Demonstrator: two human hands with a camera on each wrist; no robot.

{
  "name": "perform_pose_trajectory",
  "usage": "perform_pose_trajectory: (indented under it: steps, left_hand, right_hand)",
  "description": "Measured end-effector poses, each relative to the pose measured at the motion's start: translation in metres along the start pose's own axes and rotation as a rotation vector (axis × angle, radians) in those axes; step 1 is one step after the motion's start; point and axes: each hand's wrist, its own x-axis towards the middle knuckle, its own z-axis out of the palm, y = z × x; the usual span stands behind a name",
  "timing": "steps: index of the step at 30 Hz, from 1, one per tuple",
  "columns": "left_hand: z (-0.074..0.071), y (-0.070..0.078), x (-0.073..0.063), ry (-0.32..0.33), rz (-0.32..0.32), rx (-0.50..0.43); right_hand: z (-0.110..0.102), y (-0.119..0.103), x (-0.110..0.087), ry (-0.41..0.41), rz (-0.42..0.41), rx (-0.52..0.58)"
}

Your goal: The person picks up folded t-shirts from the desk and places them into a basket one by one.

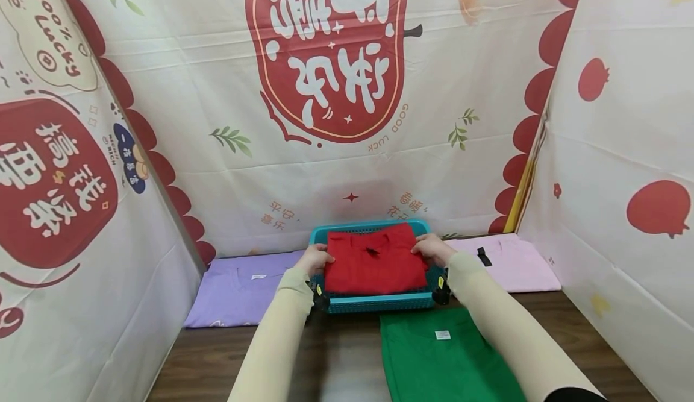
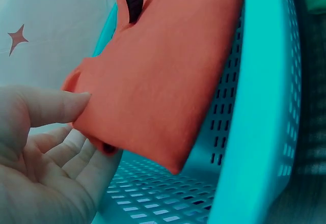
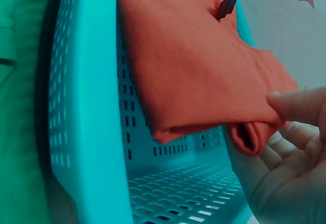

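Observation:
A folded red T-shirt (image 1: 374, 266) with a dark neck label hangs between both hands, over a teal plastic basket (image 1: 374, 302). My left hand (image 1: 315, 260) pinches its left side, thumb on top and fingers underneath. On the opposite side, my right hand (image 1: 434, 249) pinches the shirt the same way. Both wrist views show the basket's perforated floor (image 2: 153, 193) below the cloth. In the right wrist view the shirt's lower edge (image 3: 168, 132) lies inside the basket's front wall (image 3: 97, 107), with a rolled fold by the fingers.
A folded purple T-shirt (image 1: 238, 290) lies left of the basket, a folded pink one (image 1: 515, 263) to its right. Nearer, a green T-shirt (image 1: 434, 360) lies on the dark wooden table (image 1: 206, 360), partly under the right forearm. Printed cloth walls (image 1: 190, 88) enclose the back and sides.

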Motion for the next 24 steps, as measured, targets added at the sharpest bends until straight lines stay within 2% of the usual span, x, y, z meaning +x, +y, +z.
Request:
perform_pose_trajectory:
  steps: [6,12,19,24]
  left_hand:
    - [0.004,-0.003,-0.002,0.002,0.0,0.018]
    - [0.006,-0.004,-0.006,-0.003,-0.004,0.023]
    - [0.005,-0.008,-0.003,-0.04,-0.018,0.063]
    - [0.006,-0.011,0.0,-0.058,-0.033,0.035]
  right_hand:
    - [0.001,0.002,0.001,-0.027,-0.004,-0.04]
    - [0.004,0.006,0.004,-0.008,-0.004,-0.039]
    - [0.009,0.009,0.003,-0.002,0.0,-0.047]
    - [0.012,0.01,0.003,0.007,0.015,-0.048]
